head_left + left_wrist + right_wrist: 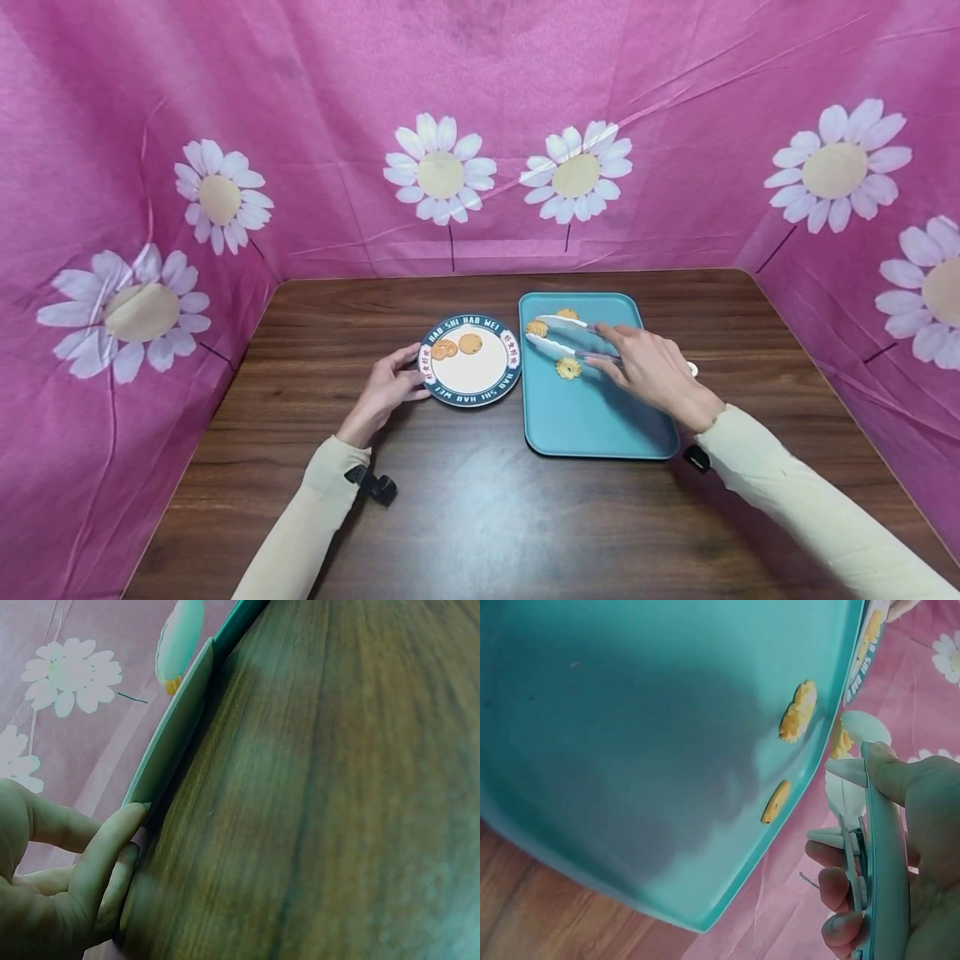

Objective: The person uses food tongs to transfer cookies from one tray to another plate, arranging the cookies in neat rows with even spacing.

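Observation:
My left hand point(388, 385) holds the left rim of a round plate point(468, 400), white with a dark lettered border. Two cookies lie on it: a pretzel-shaped cookie point(444, 350) and a round cookie point(470, 343). In my right hand point(651, 367) is a pair of tongs point(885, 862) with pale tips, gripped between thumb and fingers. A yellow cookie point(841, 740) sits between the tong tips, seemingly raised off the teal tray point(600, 429). A flower-shaped cookie point(568, 368) and another cookie point(567, 314) lie on the tray.
Plate and tray stand side by side, close together, on a dark wooden table point(450, 517). A pink cloth point(487, 50) printed with white daisies hangs behind the table and along both sides. A black wrist strap point(371, 483) circles my left sleeve.

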